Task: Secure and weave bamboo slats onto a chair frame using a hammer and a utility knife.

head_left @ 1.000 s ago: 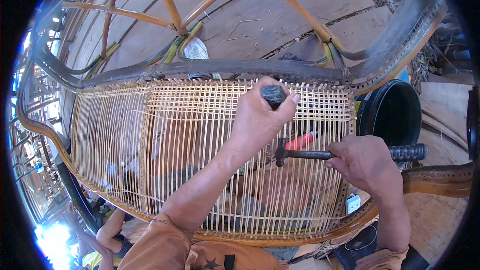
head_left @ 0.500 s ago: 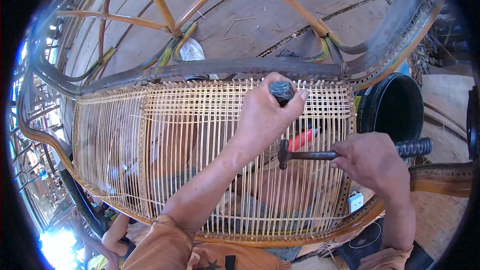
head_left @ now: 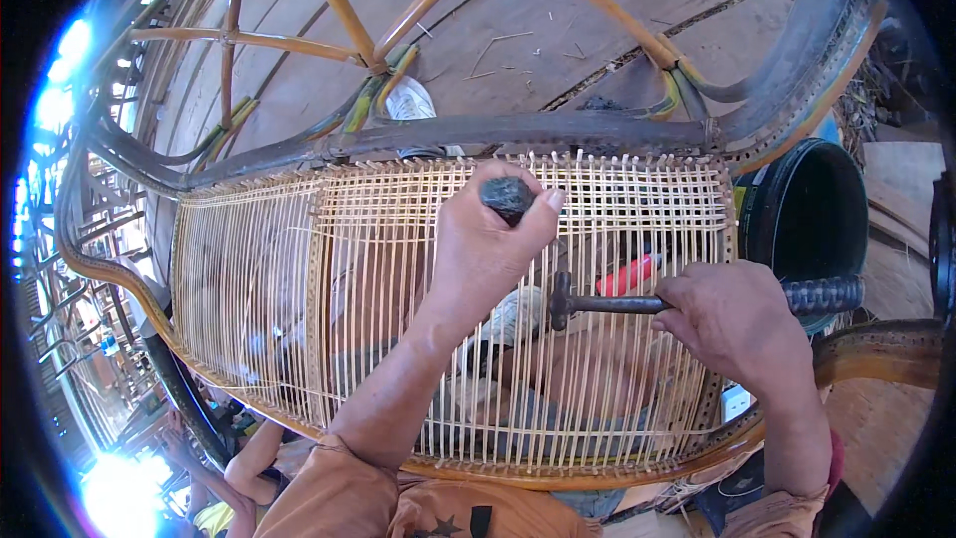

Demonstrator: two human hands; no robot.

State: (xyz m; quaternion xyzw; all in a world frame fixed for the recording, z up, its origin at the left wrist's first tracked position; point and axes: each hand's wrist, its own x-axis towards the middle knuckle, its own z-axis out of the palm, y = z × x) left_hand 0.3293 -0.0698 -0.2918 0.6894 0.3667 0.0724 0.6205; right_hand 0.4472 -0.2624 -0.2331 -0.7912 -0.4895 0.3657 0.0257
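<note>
1. Our left hand is closed in a fist around a dark, round-topped tool handle, whose knob sticks out above the thumb; the tool's working end is hidden under the hand, so we cannot tell what it is.
2. That fist rests on the woven cane panel, in its upper middle part, just below the top rail.
3. Our right hand is wrapped shut around the shaft of a small hammer, which lies almost level across the panel's right side.
4. The hammer's dark head points left and sits just beside the heel of our left hand; its ribbed grip end sticks out to the right past our knuckles.
5. A red-handled tool shows just above the hammer shaft; we cannot tell whether it lies on the weave or under it.
6. The panel is stretched in a bent rattan chair frame, with the crosswise weave done along the top and right, and only bare lengthwise strands on the left.
7. Through the strands we see our legs and a grey shoe below.
8. A black bucket stands just right of the frame's upper corner.
9. Beyond the rail, rattan struts cross over a wooden plank floor.
</note>
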